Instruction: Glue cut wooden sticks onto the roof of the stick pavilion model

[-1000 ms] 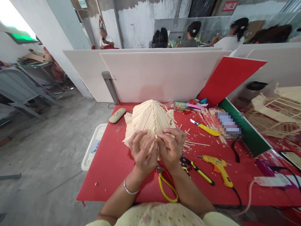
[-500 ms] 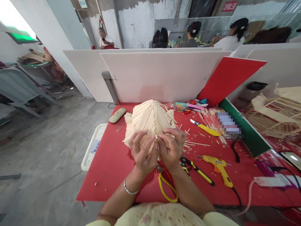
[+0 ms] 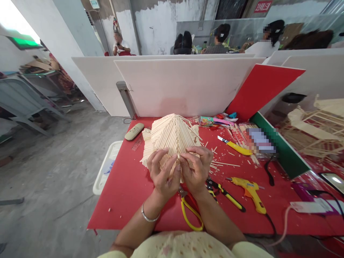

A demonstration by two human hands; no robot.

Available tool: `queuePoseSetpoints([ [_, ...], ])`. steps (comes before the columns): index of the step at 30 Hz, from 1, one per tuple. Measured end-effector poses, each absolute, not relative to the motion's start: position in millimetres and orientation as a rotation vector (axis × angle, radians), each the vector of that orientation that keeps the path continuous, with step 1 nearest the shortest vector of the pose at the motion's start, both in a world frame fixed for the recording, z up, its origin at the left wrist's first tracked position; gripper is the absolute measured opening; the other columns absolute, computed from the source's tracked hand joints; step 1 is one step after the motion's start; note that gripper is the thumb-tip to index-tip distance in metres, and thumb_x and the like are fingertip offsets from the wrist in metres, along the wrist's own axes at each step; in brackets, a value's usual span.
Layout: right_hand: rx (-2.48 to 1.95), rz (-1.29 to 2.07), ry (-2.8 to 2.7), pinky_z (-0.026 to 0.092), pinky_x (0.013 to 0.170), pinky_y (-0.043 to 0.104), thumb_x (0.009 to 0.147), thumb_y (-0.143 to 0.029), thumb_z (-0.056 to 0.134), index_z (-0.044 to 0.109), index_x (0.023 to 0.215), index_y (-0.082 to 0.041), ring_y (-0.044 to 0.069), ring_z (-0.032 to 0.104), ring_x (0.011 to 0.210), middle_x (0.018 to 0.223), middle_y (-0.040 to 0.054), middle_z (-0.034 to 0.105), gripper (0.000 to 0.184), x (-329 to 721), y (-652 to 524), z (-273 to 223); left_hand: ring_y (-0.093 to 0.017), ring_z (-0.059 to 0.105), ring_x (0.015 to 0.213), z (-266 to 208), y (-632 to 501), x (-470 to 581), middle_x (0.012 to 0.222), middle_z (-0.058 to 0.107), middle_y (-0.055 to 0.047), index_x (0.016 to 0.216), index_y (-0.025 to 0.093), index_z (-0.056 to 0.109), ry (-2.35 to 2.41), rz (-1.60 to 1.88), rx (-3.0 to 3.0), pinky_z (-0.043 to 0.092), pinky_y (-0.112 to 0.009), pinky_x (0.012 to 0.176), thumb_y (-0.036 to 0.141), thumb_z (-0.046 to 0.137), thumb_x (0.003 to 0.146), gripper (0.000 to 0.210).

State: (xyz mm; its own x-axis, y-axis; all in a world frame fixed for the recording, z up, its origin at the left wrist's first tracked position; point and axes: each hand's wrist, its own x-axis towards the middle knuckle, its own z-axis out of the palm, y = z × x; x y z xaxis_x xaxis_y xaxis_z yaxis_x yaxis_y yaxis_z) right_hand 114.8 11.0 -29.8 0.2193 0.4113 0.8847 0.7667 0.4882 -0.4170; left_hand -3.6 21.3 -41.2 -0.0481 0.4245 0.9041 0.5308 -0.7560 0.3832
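Observation:
A model roof of pale wooden sticks (image 3: 168,134) rests on the red tabletop (image 3: 126,197), its ridge pointing toward me. At the ridge's near end my left hand (image 3: 164,173) and my right hand (image 3: 195,169) meet, fingertips pinched close together. Thumbs and forefingers of both hands press on a small pale stick end (image 3: 178,156) there. My palms and fingers hide the near part of the roof. Just below the hands lie scissors (image 3: 188,211) with yellow handles, and black-and-yellow pliers (image 3: 227,197) are beside my right wrist.
A yellow glue gun (image 3: 249,191) and a yellow utility knife (image 3: 236,146) lie to the right, near bundled sticks (image 3: 238,136) and scattered offcuts. White boards (image 3: 182,86) stand behind the table. A glasses case (image 3: 134,131) lies at the left edge. Several people sit beyond.
Both hands stay at the same spot on the roof. In the background, a seated person's arm has shifted.

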Motion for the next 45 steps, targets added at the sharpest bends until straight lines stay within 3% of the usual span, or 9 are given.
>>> queuePoseSetpoints([
  [18,-1.126,-0.342,-1.403,0.049,0.096,0.044,0.089,-0.021,0.07,0.065,0.1,-0.027,0.021,0.06,0.106,0.105,0.0033,0.063,0.013,114.9,11.3,-31.3,-0.029,0.057,0.12,-42.1,21.0,-4.0,0.126,0.061,-0.012,0.115,0.022,0.066,-1.046,-1.959,-2.115,0.048,-0.053,0.101,0.011,0.067,0.083,0.035],
  [38,-1.09,-0.297,-1.296,0.047,0.098,0.044,0.093,-0.023,0.06,0.066,0.104,-0.027,0.021,0.059,0.108,0.107,0.0041,0.064,0.013,123.3,-21.0,-24.6,-0.027,0.058,0.121,-43.2,5.7,-13.7,0.128,0.06,-0.012,0.116,0.021,0.067,-1.109,-1.944,-1.959,0.052,-0.05,0.096,0.015,0.066,0.088,0.028],
  [45,-1.087,-0.241,-1.269,0.049,0.095,0.044,0.092,-0.018,0.062,0.064,0.104,-0.027,0.021,0.061,0.105,0.105,0.004,0.065,0.015,145.6,-48.7,-29.4,-0.022,0.065,0.101,-32.1,-25.7,-3.6,0.103,0.065,-0.007,0.088,0.019,0.064,-1.074,-1.947,-1.909,0.055,-0.048,0.091,0.015,0.07,0.086,0.008],
])
